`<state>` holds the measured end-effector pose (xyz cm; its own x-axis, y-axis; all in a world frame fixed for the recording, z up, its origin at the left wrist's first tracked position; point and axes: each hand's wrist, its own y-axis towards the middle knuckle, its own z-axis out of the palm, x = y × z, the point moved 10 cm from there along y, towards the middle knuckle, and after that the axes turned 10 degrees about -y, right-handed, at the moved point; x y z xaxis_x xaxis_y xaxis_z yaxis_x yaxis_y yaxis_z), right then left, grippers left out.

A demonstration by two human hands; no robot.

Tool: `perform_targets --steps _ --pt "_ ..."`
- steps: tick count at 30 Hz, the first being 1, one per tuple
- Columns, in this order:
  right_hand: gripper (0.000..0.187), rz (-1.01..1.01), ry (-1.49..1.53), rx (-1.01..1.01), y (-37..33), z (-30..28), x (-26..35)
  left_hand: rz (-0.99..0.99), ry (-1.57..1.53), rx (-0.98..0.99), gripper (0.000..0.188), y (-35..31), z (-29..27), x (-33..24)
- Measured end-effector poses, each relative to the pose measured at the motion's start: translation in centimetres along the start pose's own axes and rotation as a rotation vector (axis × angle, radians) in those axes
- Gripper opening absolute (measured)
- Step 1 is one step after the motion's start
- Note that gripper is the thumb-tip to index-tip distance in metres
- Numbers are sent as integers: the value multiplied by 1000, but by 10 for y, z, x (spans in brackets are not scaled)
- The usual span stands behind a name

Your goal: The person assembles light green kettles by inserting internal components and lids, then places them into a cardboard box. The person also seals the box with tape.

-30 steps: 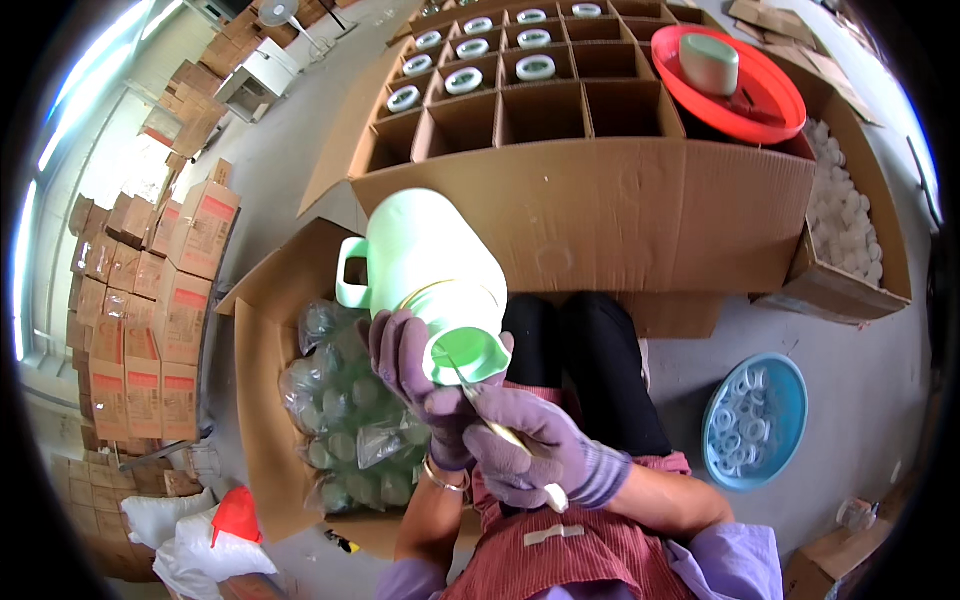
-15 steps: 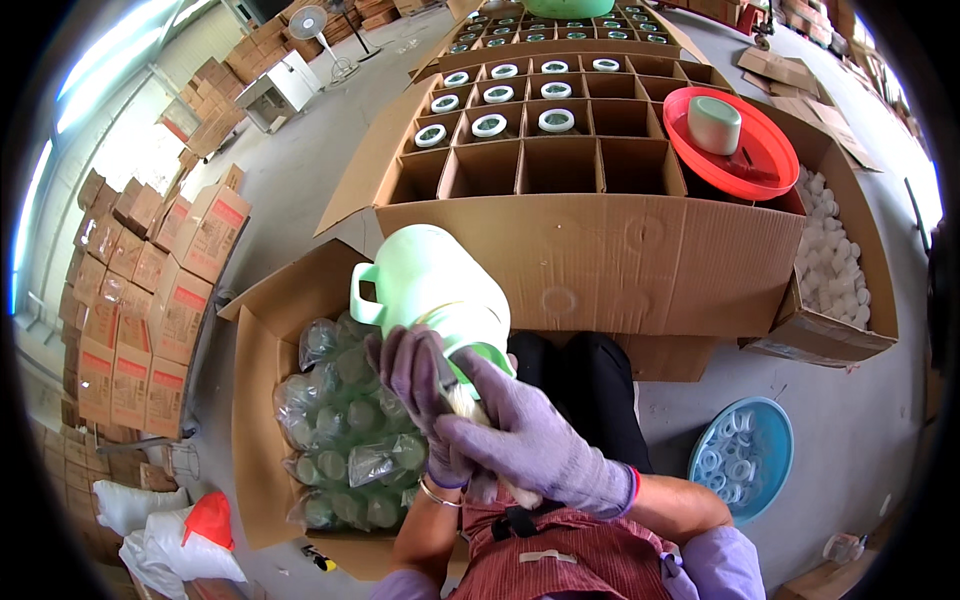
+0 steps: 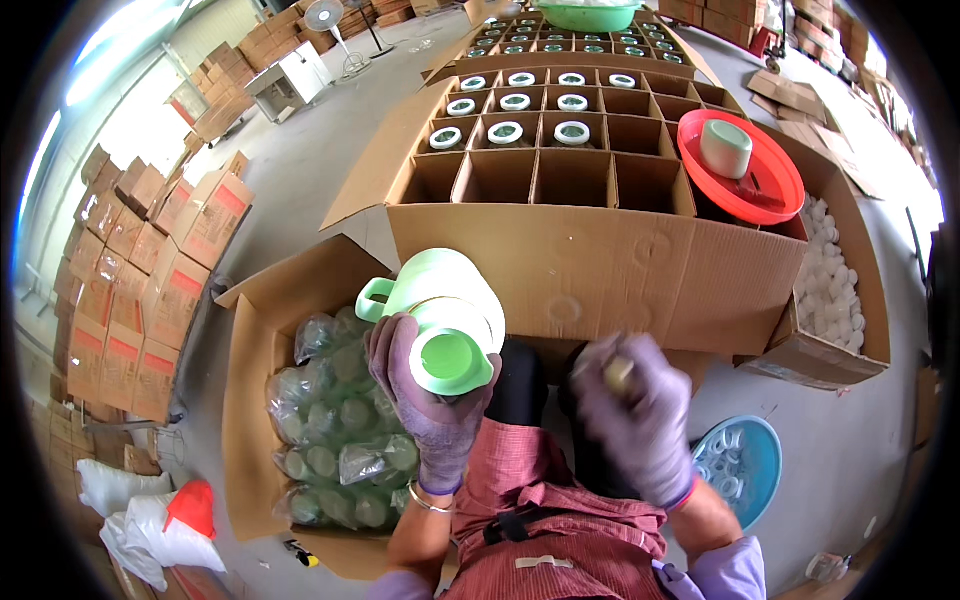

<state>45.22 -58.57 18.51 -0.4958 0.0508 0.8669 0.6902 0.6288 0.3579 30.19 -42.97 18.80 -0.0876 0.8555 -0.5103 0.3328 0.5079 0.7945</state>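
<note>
A light green thermos jug (image 3: 455,285) with a side handle is tilted in front of me, its round spouted mouth turned toward me. My left hand (image 3: 432,440), in a grey-purple glove, is closed round it just beside the mouth. To the right, apart from the jug, is my gloved right hand (image 3: 640,430), smeared by motion. Its fingers are closed round a small object with a pale, round end (image 3: 619,374); its kind does not show. Below left, an open carton (image 3: 245,430) holds several greenish, bagged items (image 3: 350,420).
Ahead stands a large divided carton (image 3: 580,240), with white-rimmed jugs in some cells. On its right corner rests a red basin (image 3: 700,190) holding a pale green cup (image 3: 726,150). White caps fill a box (image 3: 800,365); a blue basin (image 3: 765,480) holds translucent rings.
My right hand has pulled away from the jug's mouth to the right, carrying the pale-ended object. The jug's mouth has turned more toward me, still in my left hand.
</note>
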Motion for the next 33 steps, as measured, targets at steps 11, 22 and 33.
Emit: perform_targets --steps 11,22,33 --pt "41 -105 -1570 -289 188 -191 -74 -679 -1264 -214 44 -55 35 90" --pt "35 -70 -158 29 17 -14 -73 -980 -1043 573 54 -192 36 96" --pt "24 128 -194 213 -58 1 -196 -1201 -1473 186 39 -152 53 130"
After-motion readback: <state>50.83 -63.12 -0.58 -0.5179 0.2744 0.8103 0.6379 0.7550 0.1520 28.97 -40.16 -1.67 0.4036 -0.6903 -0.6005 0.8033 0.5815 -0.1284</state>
